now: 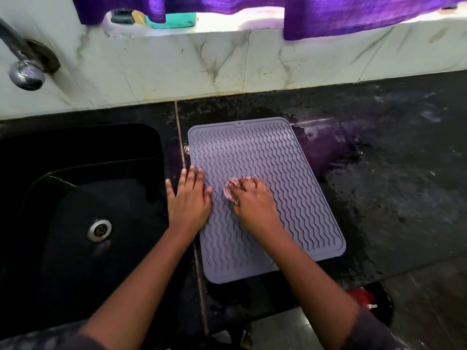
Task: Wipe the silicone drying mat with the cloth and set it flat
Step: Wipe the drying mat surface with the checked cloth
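Observation:
A grey-lilac silicone drying mat (255, 152) with wavy ridges lies flat on the black countertop, just right of the sink. My right hand (252, 200) presses a small pinkish cloth (231, 189) onto the middle of the mat; most of the cloth is hidden under my fingers. My left hand (188, 198) rests palm down with fingers spread on the mat's left edge, partly on the counter.
A black sink (75, 198) with a metal drain (99, 229) sits at the left, and a chrome tap (25, 69) sticks out of the marble wall above it. The black counter (391, 173) to the right looks wet. Purple curtains (353, 13) hang over the sill.

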